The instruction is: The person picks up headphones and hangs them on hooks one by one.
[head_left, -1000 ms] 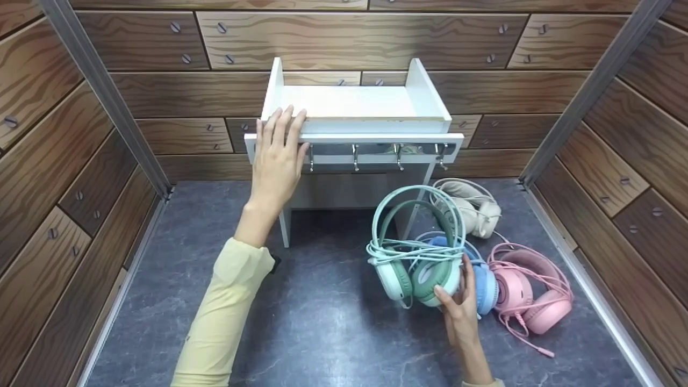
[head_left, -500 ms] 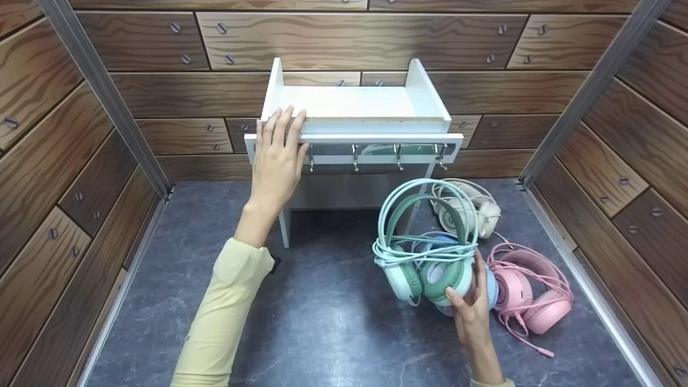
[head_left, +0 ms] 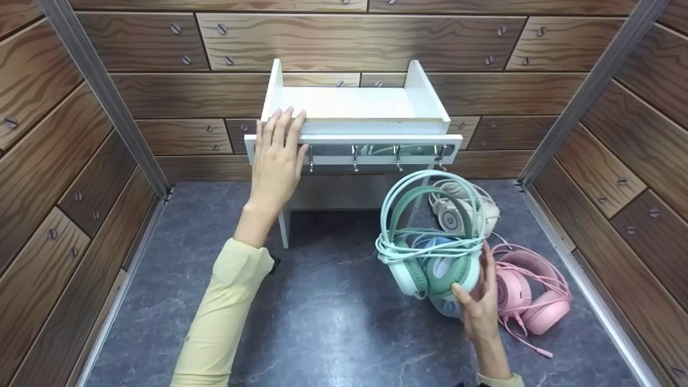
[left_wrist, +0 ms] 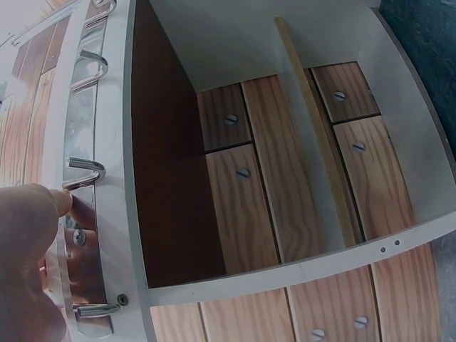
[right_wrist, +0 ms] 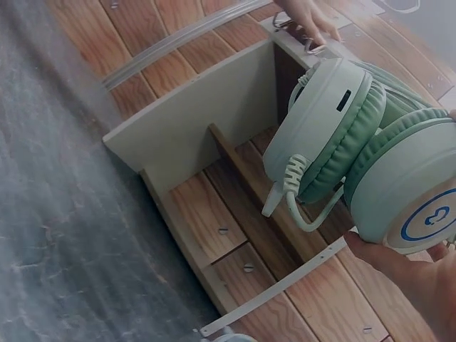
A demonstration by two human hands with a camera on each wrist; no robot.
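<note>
My left hand (head_left: 277, 169) lies with extended fingers on the left end of a white shelf's (head_left: 371, 127) front, over its hook rail (head_left: 333, 159). In the left wrist view, part of that hand shows beside the metal hooks (left_wrist: 89, 171). My right hand (head_left: 480, 301) grips mint-green headphones (head_left: 449, 274) by the right ear cup, thumb in front. They hang upright, headband up, with their cable wound across the middle. The right wrist view shows both ear cups (right_wrist: 313, 121) close up. Blue headphones (head_left: 447, 308) are mostly hidden behind the green pair.
Pink headphones (head_left: 513, 290) lie on the dark marbled floor (head_left: 333, 317) at the right. Off-white headphones (head_left: 490, 215) lie farther back, by the shelf's right leg. Wood-patterned walls (head_left: 629, 177) with metal edge strips enclose the space on three sides.
My right hand has carried the green headphones to the right and slightly up, covering more of the blue pair. The left hand stays where it was.
</note>
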